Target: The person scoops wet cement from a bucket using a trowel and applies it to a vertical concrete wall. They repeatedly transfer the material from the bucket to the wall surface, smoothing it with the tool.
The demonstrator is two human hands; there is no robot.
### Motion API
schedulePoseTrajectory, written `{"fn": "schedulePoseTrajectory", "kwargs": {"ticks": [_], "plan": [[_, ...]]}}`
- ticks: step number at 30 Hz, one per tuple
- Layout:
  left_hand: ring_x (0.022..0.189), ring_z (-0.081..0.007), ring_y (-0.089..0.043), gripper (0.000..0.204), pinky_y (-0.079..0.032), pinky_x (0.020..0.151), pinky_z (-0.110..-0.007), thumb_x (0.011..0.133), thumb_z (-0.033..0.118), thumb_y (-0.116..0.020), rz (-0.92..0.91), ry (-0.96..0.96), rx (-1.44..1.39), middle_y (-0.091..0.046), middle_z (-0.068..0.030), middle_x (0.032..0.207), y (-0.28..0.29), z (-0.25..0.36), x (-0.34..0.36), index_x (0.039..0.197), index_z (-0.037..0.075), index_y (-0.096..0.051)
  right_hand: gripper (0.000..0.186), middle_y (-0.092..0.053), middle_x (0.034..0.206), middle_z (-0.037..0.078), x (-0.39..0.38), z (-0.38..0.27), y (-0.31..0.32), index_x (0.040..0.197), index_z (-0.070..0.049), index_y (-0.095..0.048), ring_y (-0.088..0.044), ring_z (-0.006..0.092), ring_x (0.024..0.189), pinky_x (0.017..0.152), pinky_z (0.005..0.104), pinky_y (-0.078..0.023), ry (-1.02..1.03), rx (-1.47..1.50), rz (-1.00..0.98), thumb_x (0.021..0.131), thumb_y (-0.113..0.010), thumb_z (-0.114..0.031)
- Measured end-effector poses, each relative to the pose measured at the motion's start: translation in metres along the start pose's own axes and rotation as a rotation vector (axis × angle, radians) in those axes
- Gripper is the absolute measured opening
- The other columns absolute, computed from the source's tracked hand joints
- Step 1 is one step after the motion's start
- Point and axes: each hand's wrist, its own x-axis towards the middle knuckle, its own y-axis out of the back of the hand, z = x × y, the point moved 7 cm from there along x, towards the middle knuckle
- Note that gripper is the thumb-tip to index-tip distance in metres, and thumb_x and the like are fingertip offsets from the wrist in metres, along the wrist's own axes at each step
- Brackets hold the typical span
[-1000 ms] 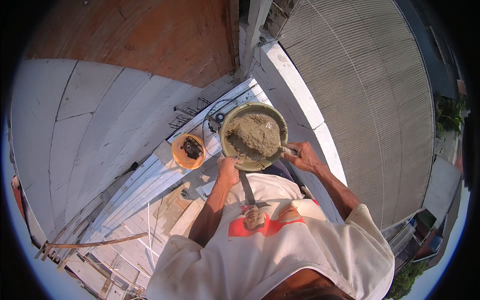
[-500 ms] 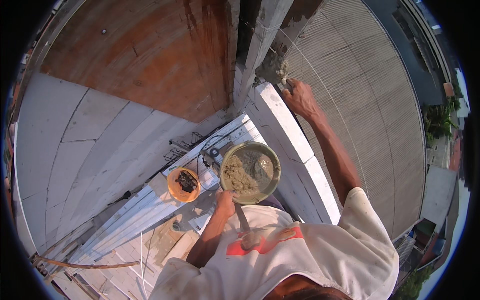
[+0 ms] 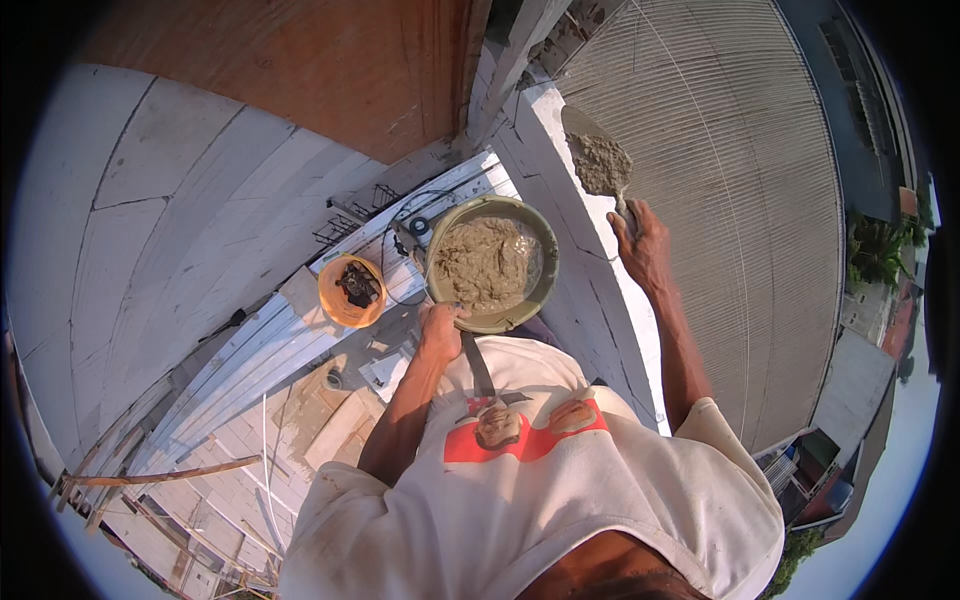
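My left hand (image 3: 437,330) is closed on the near left rim of a round olive-green basin (image 3: 546,288), held against my front. Wet grey mortar (image 3: 480,262) fills much of the basin. In my right hand (image 3: 645,245) is the handle of a trowel (image 3: 582,122), out over the far side of the white block wall (image 3: 632,330). A lump of mortar (image 3: 602,166) sits on the trowel's blade. The wall's narrow top runs between the basin and my right arm, and the trowel's far edge lies close beside it.
An orange bucket (image 3: 330,300) with dark contents stands left of the basin, near a cable and a small round device (image 3: 419,226). Brown board (image 3: 290,70) covers the upper left. Beyond the wall spreads a corrugated roof (image 3: 730,220); a grey post (image 3: 520,55) rises at the wall's end.
My right hand with the trowel has drawn back from the post at the wall's far end, toward me. The view has tilted, so basin and bucket appear higher. My left hand keeps its grip.
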Motion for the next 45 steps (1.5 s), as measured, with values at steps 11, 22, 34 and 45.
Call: {"fn": "schedulePoseTrajectory", "kwargs": {"ticks": [11, 22, 34, 45], "plan": [[0.110, -0.0336, -0.065, 0.054, -0.053, 0.105, -0.049, 0.073, -0.012, -0.054, -0.089, -0.091, 0.069, -0.065, -0.0165, 0.120, 0.000, 0.005, -0.004, 0.126, -0.007, -0.059, 0.015, -0.071, 0.076, 0.021, -0.023, -0.042, -0.101, 0.088, 0.001, -0.074, -0.071, 0.0306, 0.062, 0.057, 0.0439, -0.059, 0.364, -0.547, -0.804, 0.080, -0.069, -0.011], [0.099, -0.0307, -0.069, 0.050, -0.060, 0.087, -0.042, 0.071, -0.013, -0.054, -0.095, -0.126, 0.056, -0.068, -0.0141, 0.114, -0.018, 0.011, -0.015, 0.119, -0.003, -0.064, 0.033, -0.075, 0.091, 0.023, -0.069, -0.040, -0.164, 0.112, -0.004, -0.075, -0.073, 0.0403, 0.082, 0.077, 0.0496, -0.059, 0.187, -0.052, -0.865, 0.085, -0.072, -0.023], [0.093, -0.0265, -0.067, 0.042, -0.060, 0.081, -0.039, 0.073, -0.015, -0.053, -0.063, -0.117, 0.109, -0.067, -0.0134, 0.106, -0.036, 0.025, -0.023, 0.111, -0.003, -0.065, 0.039, -0.075, 0.089, 0.024, -0.103, -0.015, -0.129, 0.121, 0.000, -0.074, -0.068, 0.0278, 0.067, 0.065, 0.0433, -0.053, 0.048, 0.231, -0.659, 0.088, -0.075, -0.020], [0.106, -0.0353, -0.065, 0.051, -0.055, 0.099, -0.049, 0.074, -0.017, -0.050, -0.005, -0.051, 0.102, -0.063, -0.0177, 0.116, -0.019, 0.016, -0.003, 0.124, -0.007, -0.056, 0.030, -0.068, 0.077, 0.011, -0.102, -0.011, -0.060, 0.107, 0.000, -0.076, -0.056, 0.0179, 0.065, 0.060, 0.0389, -0.045, -0.215, 0.361, -0.544, 0.091, -0.074, -0.025]]}}
